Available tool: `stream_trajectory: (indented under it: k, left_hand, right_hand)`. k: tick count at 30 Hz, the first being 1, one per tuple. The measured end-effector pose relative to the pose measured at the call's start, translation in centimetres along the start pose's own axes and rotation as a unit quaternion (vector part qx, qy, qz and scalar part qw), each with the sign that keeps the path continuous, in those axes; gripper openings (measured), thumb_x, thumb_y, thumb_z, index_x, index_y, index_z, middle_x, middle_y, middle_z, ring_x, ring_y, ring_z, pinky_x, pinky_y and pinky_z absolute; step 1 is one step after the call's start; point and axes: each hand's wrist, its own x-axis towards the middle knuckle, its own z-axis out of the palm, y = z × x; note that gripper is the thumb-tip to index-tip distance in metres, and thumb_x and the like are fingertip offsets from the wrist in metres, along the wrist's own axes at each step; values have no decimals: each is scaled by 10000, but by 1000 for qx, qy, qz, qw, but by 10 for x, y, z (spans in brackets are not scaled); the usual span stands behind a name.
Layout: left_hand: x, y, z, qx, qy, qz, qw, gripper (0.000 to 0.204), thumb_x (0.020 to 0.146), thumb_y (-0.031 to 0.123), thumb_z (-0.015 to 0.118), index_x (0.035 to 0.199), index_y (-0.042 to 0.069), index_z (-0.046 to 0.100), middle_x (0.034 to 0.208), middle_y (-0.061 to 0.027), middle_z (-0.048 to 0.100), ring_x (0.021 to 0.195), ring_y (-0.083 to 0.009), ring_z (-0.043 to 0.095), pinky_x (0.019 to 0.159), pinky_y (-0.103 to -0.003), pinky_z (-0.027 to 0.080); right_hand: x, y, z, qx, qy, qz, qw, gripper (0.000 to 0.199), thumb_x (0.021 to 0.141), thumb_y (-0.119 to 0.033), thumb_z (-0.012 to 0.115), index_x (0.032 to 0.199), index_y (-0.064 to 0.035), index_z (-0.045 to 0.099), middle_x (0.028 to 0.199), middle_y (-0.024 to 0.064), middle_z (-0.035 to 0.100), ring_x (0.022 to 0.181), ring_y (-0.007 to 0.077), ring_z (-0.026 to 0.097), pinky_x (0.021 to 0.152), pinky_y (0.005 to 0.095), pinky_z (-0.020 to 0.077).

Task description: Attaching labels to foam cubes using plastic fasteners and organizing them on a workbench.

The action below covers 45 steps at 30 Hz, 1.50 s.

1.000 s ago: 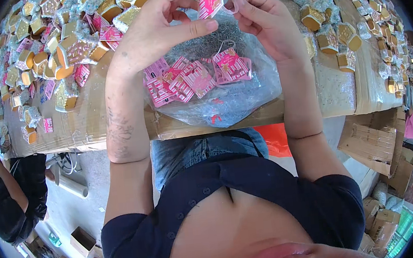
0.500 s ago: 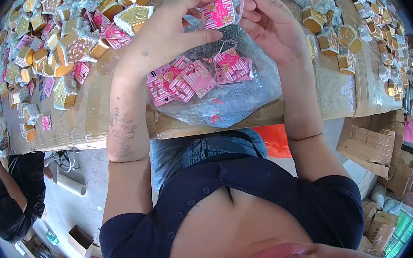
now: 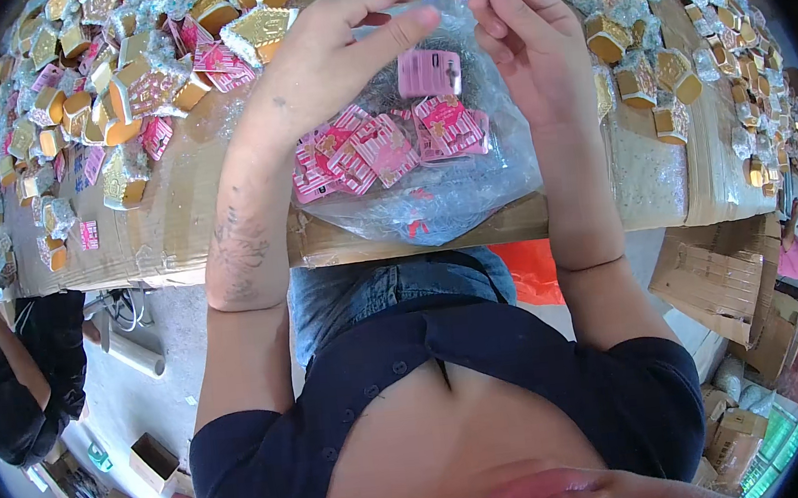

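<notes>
Over the far part of the clear plastic bag (image 3: 484, 183), two bare hands are raised on either side of a pink card tag (image 3: 427, 74). The left hand (image 3: 328, 64), toward the bag's left edge, is spread, its thumb and fingers apart with nothing visible between them. The right hand (image 3: 539, 53), above the bag's right edge, has its fingers curled and the thumb tip close to the forefinger; I cannot tell whether it pinches a thin loop. The tag lies between the hands as seen from above, and whether it rests on the bag or hangs clear of it cannot be made out. Just on the near side of it, a loose pile of pink striped tags (image 3: 380, 152) sits on the bag. Gold house ornaments (image 3: 143, 86) crowd the table left of the bag, and more lie to its right. Such a tag is probably light and fairly stiff, its smooth face a little slippery and its corners easy to crease, so a gentle thumb-and-finger pinch at one edge should suit it best.
</notes>
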Motion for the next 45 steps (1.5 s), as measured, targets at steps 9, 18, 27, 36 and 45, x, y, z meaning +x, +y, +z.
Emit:
stream_trajectory:
  k: [9, 18, 27, 36, 45]
  left_hand:
    - [-1, 2, -5, 267, 36, -34, 962, 260, 955, 223, 600, 1114, 30, 670, 927, -95, 715, 863, -158, 669, 772, -283, 506]
    - [-1, -2, -18, 357, 61, -78, 929, 301, 941, 291, 577, 1026, 22, 682, 803, -102, 697, 729, -219, 666, 683, -321, 496]
    - [-5, -13, -23, 353, -69, -121, 925, 222, 867, 221, 593, 998, 67, 685, 911, -149, 694, 871, -354, 661, 755, -427, 513]
    - [-11, -13, -11, 271, -112, -130, 947, 379, 826, 110, 668, 1183, 83, 544, 911, -137, 693, 836, -274, 678, 723, -369, 510]
    - [-1, 7, 0, 241, -42, -106, 964, 275, 875, 136, 650, 1133, 64, 585, 922, -112, 683, 832, -212, 663, 745, -322, 510]
  right_hand:
    - [-2, -2, 10, -328, -48, -154, 931, 181, 938, -196, 621, 900, -33, 688, 777, -1, 633, 682, 112, 542, 621, 259, 455]
    - [-8, 22, 14, -599, -164, -203, 757, 103, 807, -171, 666, 843, -88, 715, 845, 46, 638, 853, 294, 582, 771, 394, 488]
    - [-12, 26, 19, -674, -111, -228, 694, 104, 807, -161, 695, 886, -101, 725, 893, 29, 630, 880, 259, 575, 786, 376, 477]
    - [-6, 21, 16, -645, -108, -224, 722, 87, 807, -156, 664, 830, -83, 705, 875, 57, 637, 891, 283, 582, 786, 400, 478]
    - [-5, 14, 9, -635, -110, -154, 749, 143, 829, -166, 648, 893, -52, 707, 886, 106, 647, 882, 317, 597, 779, 411, 471]
